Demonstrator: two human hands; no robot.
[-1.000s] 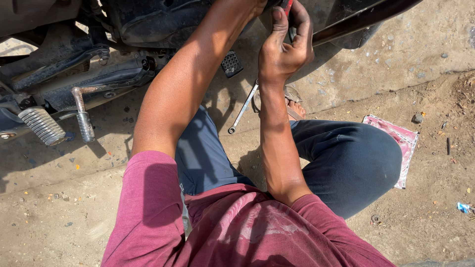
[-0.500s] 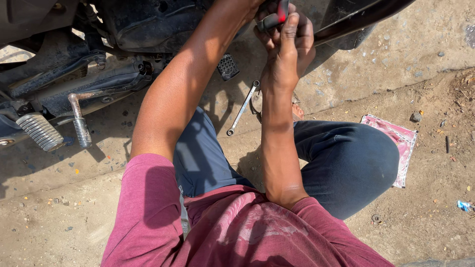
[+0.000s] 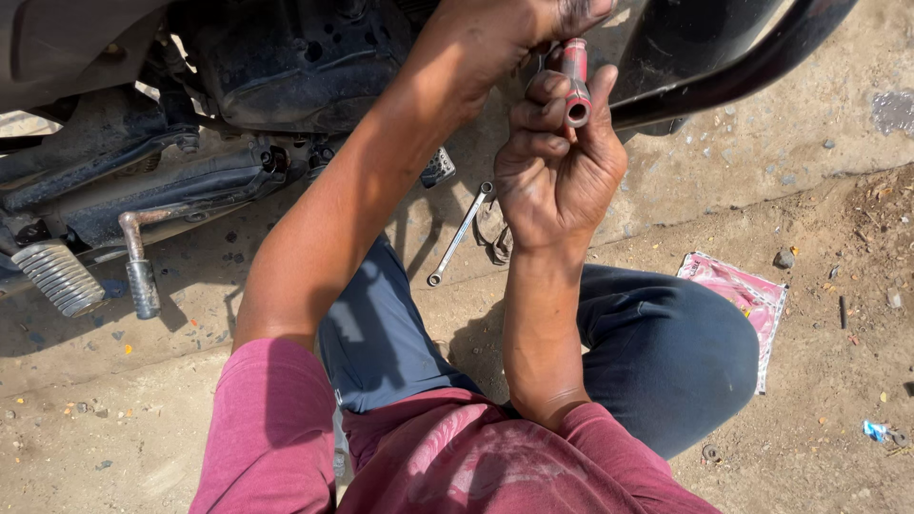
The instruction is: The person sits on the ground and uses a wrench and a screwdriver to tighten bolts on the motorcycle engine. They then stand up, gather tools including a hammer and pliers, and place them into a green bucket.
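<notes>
Right hand (image 3: 557, 176) raised beside the motorcycle (image 3: 286, 67), fingers (image 3: 547, 114) curled tight around a red tool handle (image 3: 575, 81) with its hollow end facing up. Left hand (image 3: 562, 19) up at the frame's top edge, just above the handle, mostly cut off, grip impossible to tell. Spanner (image 3: 459, 235) flat on the ground below both hands, near the foot peg (image 3: 59, 276) and pink packet (image 3: 738, 300) beside the knee.

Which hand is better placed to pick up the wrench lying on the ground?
Probably the left hand. The right hand is wrapped around the red tool handle, so it is occupied, though it is nearer the wrench. The left only touches the handle's top, seemingly holding nothing.
</notes>
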